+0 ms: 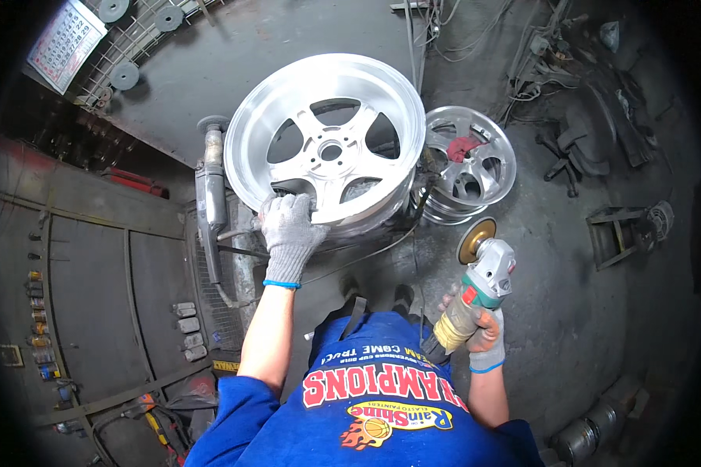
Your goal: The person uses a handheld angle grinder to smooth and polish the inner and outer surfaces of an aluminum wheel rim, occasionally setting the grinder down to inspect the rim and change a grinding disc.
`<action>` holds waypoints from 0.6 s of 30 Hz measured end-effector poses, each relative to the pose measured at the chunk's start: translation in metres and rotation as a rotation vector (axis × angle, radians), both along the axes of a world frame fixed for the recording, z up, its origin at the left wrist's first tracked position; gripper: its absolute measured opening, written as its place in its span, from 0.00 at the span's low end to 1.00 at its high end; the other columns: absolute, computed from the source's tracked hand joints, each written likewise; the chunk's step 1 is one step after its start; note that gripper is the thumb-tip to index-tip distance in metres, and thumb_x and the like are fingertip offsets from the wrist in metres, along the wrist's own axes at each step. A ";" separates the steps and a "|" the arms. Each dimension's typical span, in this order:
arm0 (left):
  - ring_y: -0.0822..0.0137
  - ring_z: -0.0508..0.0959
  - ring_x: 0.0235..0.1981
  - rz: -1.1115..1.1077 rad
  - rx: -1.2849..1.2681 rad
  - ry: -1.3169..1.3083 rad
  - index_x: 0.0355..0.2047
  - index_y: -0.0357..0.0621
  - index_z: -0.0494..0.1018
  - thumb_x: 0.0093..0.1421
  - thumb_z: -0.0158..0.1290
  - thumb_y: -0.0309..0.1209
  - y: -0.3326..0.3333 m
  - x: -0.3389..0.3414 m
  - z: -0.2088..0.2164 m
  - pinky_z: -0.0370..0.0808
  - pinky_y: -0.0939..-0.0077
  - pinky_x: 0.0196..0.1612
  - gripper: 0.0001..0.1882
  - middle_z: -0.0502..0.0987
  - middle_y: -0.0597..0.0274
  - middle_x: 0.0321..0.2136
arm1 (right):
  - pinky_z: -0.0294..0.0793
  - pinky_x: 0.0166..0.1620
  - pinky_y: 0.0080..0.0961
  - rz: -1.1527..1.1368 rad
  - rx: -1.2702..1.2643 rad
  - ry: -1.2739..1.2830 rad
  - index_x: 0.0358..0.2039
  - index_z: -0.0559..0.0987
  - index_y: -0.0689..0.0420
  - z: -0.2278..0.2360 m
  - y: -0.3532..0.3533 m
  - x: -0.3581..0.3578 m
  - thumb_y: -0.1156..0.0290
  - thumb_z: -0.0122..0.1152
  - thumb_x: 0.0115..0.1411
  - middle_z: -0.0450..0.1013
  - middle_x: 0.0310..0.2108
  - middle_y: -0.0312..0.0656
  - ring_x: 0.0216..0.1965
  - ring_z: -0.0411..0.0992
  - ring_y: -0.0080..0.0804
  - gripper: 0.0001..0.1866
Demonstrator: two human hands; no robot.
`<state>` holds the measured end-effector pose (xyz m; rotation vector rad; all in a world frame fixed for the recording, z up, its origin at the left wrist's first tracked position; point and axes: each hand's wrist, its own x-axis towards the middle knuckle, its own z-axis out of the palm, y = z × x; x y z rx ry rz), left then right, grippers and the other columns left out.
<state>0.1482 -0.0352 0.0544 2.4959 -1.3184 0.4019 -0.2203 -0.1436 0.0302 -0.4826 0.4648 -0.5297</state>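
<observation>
A large silver alloy wheel (310, 165) faces me, raised on a stand that it mostly hides. My left hand (290, 229), in a grey knit glove with a blue cuff, has its fingers hooked over the wheel's near lip beside a spoke. To the right, my gloved right hand (487, 338) grips the wrapped body of an angle grinder (488, 278). The grinder points upward, its round brownish disc (476, 240) apart from the wheel. Whether the disc spins I cannot tell.
Left of the wheel hangs a grey power tool (210, 198) with a round disc. A smaller alloy wheel (500, 167) with a red cloth (463, 148) stands behind right. Cords cross the floor. A metal frame stool (617, 233) stands far right; metal blocks (190, 331) lie left.
</observation>
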 end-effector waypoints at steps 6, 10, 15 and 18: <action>0.56 0.75 0.35 -0.011 -0.029 -0.029 0.27 0.52 0.75 0.38 0.64 0.42 0.001 -0.001 0.000 0.65 0.53 0.56 0.17 0.73 0.62 0.25 | 0.75 0.50 0.45 0.001 -0.013 -0.011 0.53 0.67 0.62 0.005 -0.004 0.004 0.62 0.72 0.43 0.70 0.46 0.47 0.47 0.73 0.47 0.38; 0.57 0.75 0.35 0.000 -0.040 -0.028 0.29 0.52 0.75 0.37 0.64 0.42 0.000 -0.005 0.002 0.64 0.53 0.58 0.18 0.73 0.63 0.25 | 0.75 0.51 0.45 0.000 -0.026 0.024 0.53 0.67 0.62 0.009 -0.006 0.005 0.62 0.72 0.42 0.71 0.46 0.47 0.46 0.74 0.46 0.39; 0.57 0.75 0.35 -0.011 -0.017 -0.061 0.30 0.52 0.75 0.38 0.64 0.42 0.002 -0.006 0.008 0.64 0.53 0.59 0.18 0.74 0.63 0.26 | 0.75 0.52 0.45 0.030 -0.043 0.027 0.55 0.66 0.63 0.017 -0.009 0.007 0.62 0.71 0.42 0.71 0.47 0.48 0.47 0.74 0.45 0.40; 0.56 0.74 0.34 -0.055 -0.108 -0.103 0.23 0.49 0.74 0.38 0.66 0.50 0.001 -0.004 0.003 0.66 0.54 0.50 0.21 0.73 0.60 0.24 | 0.75 0.52 0.45 0.059 -0.051 0.020 0.56 0.65 0.63 0.014 -0.012 0.003 0.62 0.71 0.42 0.71 0.48 0.48 0.47 0.74 0.46 0.41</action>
